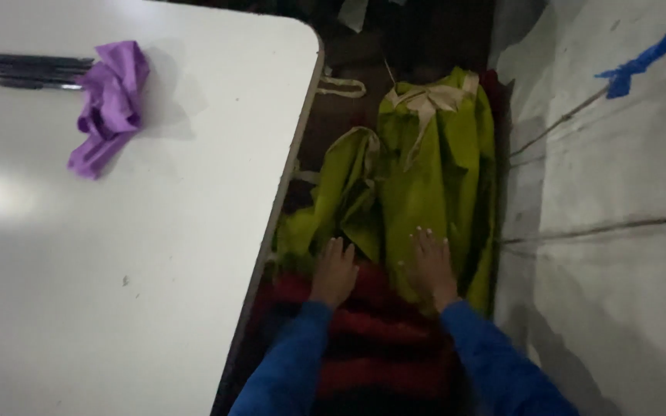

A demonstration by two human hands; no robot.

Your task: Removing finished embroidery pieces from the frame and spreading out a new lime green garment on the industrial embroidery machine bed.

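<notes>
Lime-green cloth (425,169) lies bunched ahead of your hands, down in the dark gap between the white table (117,254) and a pale grey sheet (618,231). Your left hand (334,271) lies flat, palm down, fingers together and pointing away from you, on the near edge of the cloth where it meets a red and black striped fabric (379,331); that striped piece sits under your wrists and between your blue sleeves. Your right hand (431,266) is flat too, fingers slightly fanned, pressed on the green just right of the left one. Neither hand pinches or grips anything; both look pressed down, likely to hold or smooth the cloth in place.

Beige straps or ties (425,100) show at the far end of the green cloth, well beyond your fingertips. Far left of your left hand, on the table, sit a crumpled purple cloth (109,104) and some dark rods (25,71) touching it. Far right, well apart, a blue strip (641,58) lies on the grey sheet.
</notes>
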